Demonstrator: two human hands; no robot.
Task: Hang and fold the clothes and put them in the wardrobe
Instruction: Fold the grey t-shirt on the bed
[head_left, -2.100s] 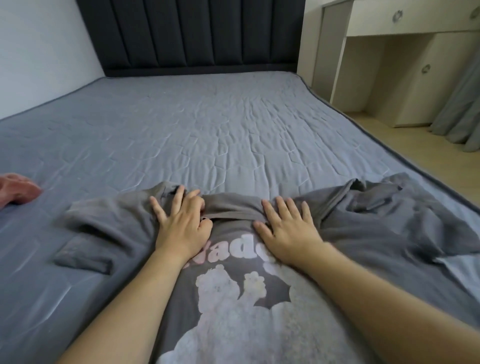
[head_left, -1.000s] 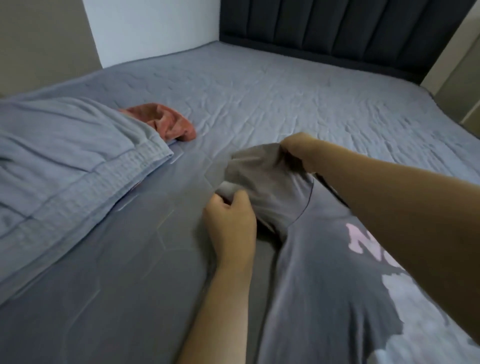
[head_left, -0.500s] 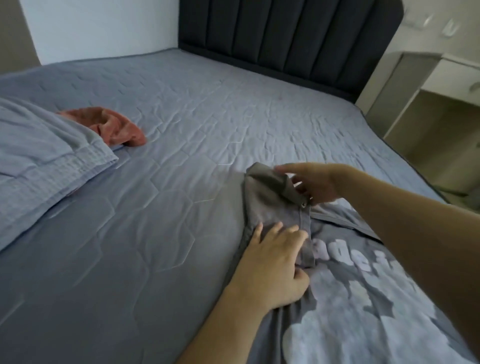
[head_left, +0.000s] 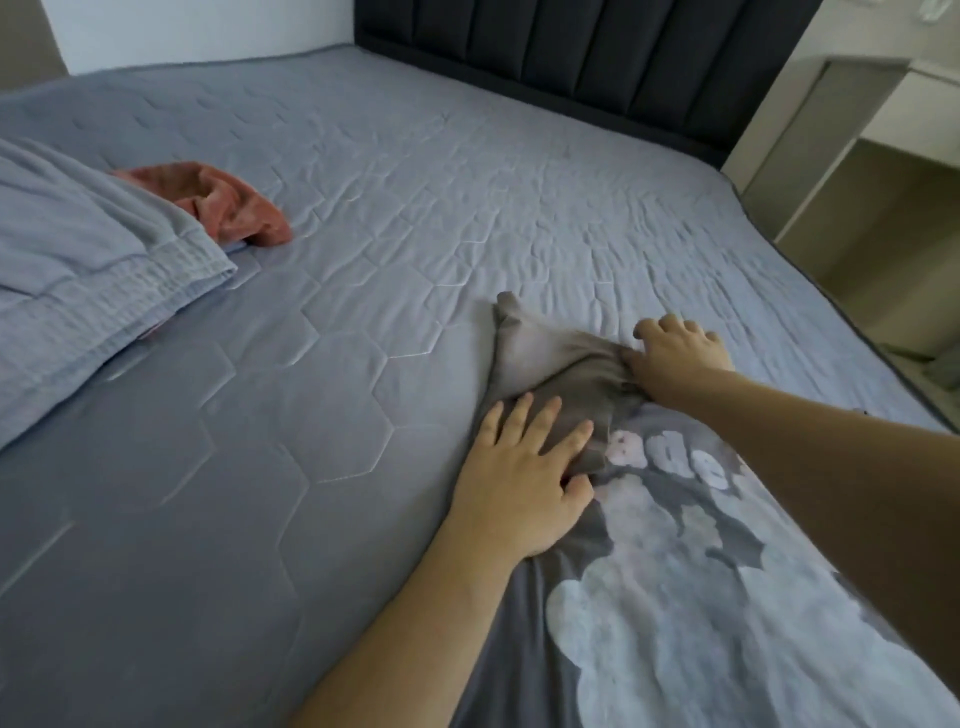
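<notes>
a wide bed (head_left: 415, 208) covered in a grey-blue quilted sheet takes up most of the view, and a dark padded headboard (head_left: 597, 62) is seen at its far end. pale cabinets (head_left: 872, 171) are seen beyond the bed's right edge.

a folded blue-grey blanket (head_left: 88, 280) is laid at the left side of the bed. a crumpled reddish-pink garment (head_left: 228, 208) is partly tucked behind the blanket's far edge and is touched by it.

a dark grey t-shirt (head_left: 675, 597) with a pale print and pale lettering is spread on the near right part of the bed, well apart from the blanket and the pink garment. its left sleeve is folded in over the body, so that a point of cloth is left sticking toward the headboard.

the left hand (head_left: 524, 483) is laid flat on the folded sleeve, just beside the lettering, with the fingers straight and spread; nothing is gripped by it, and the cloth is only pressed down.

the right hand (head_left: 675, 358) is placed at the upper edge of the shirt, near the collar area, with the fingers curled down. bunched cloth is seen gathered at the thumb (head_left: 631, 358), so the shirt appears to be pinched there, though the fingertips themselves are partly hidden.
</notes>
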